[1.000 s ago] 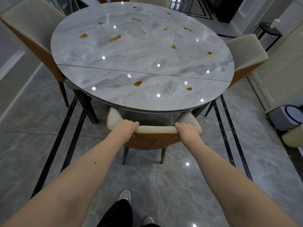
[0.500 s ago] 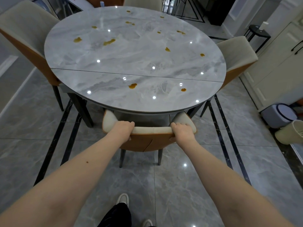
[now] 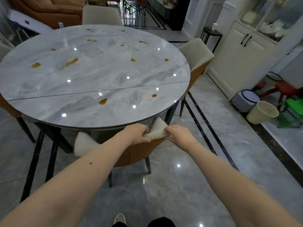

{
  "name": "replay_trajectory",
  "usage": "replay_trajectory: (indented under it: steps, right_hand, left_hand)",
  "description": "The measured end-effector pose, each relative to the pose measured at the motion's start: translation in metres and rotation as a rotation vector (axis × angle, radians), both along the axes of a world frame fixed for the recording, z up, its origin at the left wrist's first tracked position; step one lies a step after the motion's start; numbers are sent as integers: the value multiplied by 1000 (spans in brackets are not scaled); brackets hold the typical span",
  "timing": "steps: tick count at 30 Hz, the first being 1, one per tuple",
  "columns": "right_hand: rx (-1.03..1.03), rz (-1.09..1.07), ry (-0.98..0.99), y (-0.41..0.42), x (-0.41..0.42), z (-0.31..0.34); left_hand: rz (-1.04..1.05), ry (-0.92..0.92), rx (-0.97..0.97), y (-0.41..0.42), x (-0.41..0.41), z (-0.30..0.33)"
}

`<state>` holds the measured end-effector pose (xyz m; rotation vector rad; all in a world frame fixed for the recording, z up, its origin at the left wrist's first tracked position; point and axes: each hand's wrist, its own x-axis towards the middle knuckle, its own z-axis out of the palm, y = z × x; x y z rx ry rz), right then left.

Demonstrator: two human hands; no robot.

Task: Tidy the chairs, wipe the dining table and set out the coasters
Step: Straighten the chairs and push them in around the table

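Far-left chair: I see only a sliver of a cream-and-orange upholstered chair [image 3: 6, 104] at the picture's left edge, tucked against the table.
Table: round grey marble-look dining table [image 3: 91, 76] with a seam across it; amber-brown sticky spills [image 3: 103, 101] are scattered over the top, among ceiling-light reflections.
Near chair: cream-fronted, orange-backed padded chair [image 3: 131, 153] on dark legs, seat pushed under the table's near edge, backrest just below the rim.
Left hand: my left hand [image 3: 137, 133] is clenched on the top edge of that backrest, fingers curled over the cream padding.
Right hand: my right hand [image 3: 177, 134] grips the same top edge just beside the left, fingers wrapped round it.
Far chair: another cream chair [image 3: 100, 14] stands at the table's far side.
Right chair: cream-and-orange chair [image 3: 196, 54] sits at the table's right edge.
Floor right: a grey lidded bin [image 3: 246, 99] and a tilted cream ribbed wastebasket [image 3: 262, 112] are near the white cabinet [image 3: 237, 59].
Coasters: none in sight.
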<state>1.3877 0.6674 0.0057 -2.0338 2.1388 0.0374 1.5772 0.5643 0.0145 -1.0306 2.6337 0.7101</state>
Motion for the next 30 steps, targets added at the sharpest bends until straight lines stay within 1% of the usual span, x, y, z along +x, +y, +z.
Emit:
replay_trajectory:
  steps: [6,13,17,19,24,30]
  right_hand:
    - [-6,-103,-20,23,-84,1]
    - [-14,-217,-5,54,-220,20]
    - [13,-331,-2,75,-294,36]
    - [31,-369,0,79,-328,41]
    - [39,-412,-17,62,-394,39]
    - [8,-390,-60,-9,-465,34]
  left_hand:
    - [-28,-1,-52,5,-86,7]
    - [-1,9,-79,27,-215,14]
    - [-77,-60,-96,42,-290,17]
    - [-103,-63,-113,42,-323,21]
    - [-83,-53,-82,17,-392,26]
    - [-36,-2,-90,-53,-477,10]
